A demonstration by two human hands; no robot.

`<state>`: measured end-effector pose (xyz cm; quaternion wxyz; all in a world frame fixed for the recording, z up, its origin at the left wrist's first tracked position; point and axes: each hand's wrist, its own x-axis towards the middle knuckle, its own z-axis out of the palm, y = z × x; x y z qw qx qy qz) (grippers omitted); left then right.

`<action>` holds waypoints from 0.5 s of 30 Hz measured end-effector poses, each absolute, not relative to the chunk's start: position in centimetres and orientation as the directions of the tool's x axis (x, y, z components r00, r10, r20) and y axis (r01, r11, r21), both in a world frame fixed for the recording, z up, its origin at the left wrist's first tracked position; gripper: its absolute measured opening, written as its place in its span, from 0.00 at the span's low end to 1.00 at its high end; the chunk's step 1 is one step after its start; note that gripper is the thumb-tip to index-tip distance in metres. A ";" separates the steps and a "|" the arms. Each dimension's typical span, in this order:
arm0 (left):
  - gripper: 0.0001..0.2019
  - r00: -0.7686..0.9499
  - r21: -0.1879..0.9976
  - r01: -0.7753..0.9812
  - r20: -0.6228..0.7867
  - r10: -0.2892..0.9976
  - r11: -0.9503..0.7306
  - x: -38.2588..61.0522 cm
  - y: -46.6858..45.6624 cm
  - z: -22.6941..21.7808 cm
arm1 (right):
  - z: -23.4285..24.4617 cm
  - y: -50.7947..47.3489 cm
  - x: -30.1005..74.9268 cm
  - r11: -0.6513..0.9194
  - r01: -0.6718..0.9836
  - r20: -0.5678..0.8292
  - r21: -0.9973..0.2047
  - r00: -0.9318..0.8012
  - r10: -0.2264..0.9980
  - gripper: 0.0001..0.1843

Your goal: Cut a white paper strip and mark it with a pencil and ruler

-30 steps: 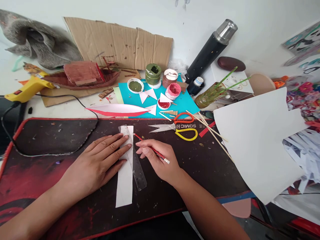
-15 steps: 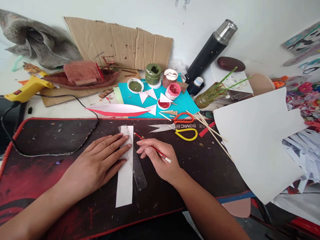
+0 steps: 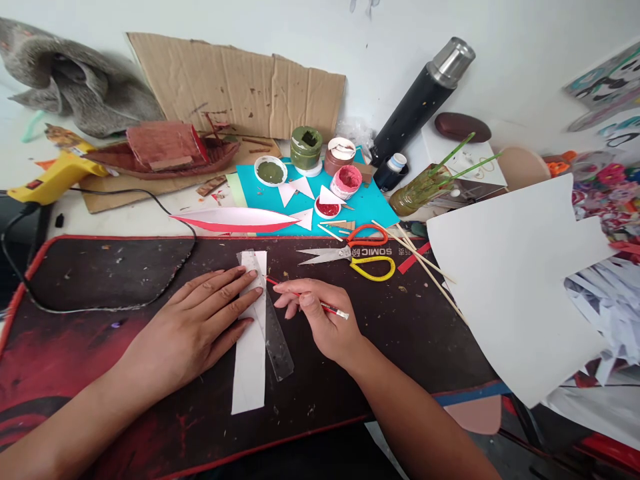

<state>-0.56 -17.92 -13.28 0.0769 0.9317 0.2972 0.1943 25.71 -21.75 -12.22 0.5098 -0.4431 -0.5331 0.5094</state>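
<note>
A white paper strip (image 3: 249, 373) lies lengthwise on the dark desk mat (image 3: 150, 413). Slanting across it is a clear plastic ruler (image 3: 278, 347), its lower end resting on the mat to the right of the strip. My left hand (image 3: 200, 323) lies flat with fingers stretched over ruler and strip, pressing both down. In my right hand (image 3: 325, 313) a red pencil (image 3: 327, 307) with a white eraser end is gripped between thumb and fingers. Its tip points left, at the strip's right edge beside the ruler; whether it touches the paper I cannot tell.
Scissors (image 3: 345, 253) lie beyond my right hand. Behind are a red-and-white paper boat hull (image 3: 235, 219), open paint jars (image 3: 306, 150), a brown model boat (image 3: 165, 157) and a yellow glue gun (image 3: 55, 175). Thin sticks (image 3: 425, 263) and a large white sheet (image 3: 515, 287) occupy the right.
The pencil's tip has shifted slightly left and down to the strip's edge, and its eraser end has tipped up a little. My left hand, the ruler and the strip have stayed put.
</note>
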 end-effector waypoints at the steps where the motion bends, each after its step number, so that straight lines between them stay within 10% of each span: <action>1: 0.35 0.747 0.260 0.525 0.315 0.585 -0.810 -0.6 -17.9 -13.3 | -12.2 -21.8 25.7 0.085 -0.050 0.089 -0.995 -0.085 0.992 0.25; 15: 0.34 0.736 0.283 0.533 0.310 0.602 -0.797 -0.5 -18.0 -13.2 | -12.2 -21.9 25.7 0.060 -0.046 0.064 -0.997 -0.085 0.994 0.24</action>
